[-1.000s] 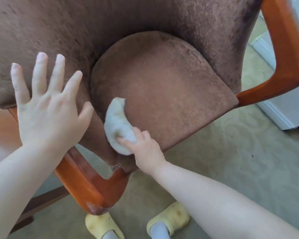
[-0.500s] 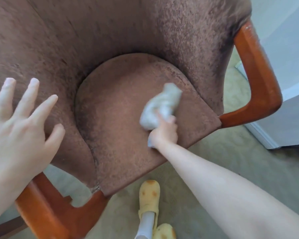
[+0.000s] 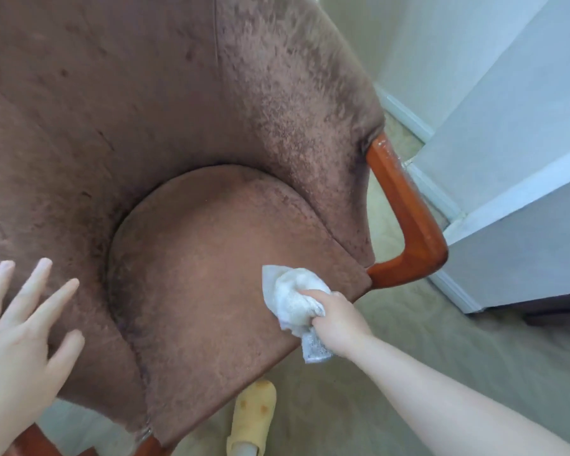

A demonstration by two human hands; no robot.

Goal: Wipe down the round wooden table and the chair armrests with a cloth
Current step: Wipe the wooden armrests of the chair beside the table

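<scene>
Now cloth (image 3: 292, 299) bunched in right hand (image 3: 338, 320), on seat (image 3: 204, 258)

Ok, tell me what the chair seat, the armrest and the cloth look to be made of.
Chair seat: brown velvety or chenille-like fabric, matte; its nap shows mottled dark and light patches.
Armrest: wood, probably varnished, orange-brown with a glossy sheen.
Cloth: soft off-white fabric, crumpled in the right hand; exact fibre unclear.

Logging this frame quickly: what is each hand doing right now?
Left hand: open, fingers spread, flat against the chair's upholstered side, holding nothing.
Right hand: closed on the white cloth, on the seat cushion.
</scene>
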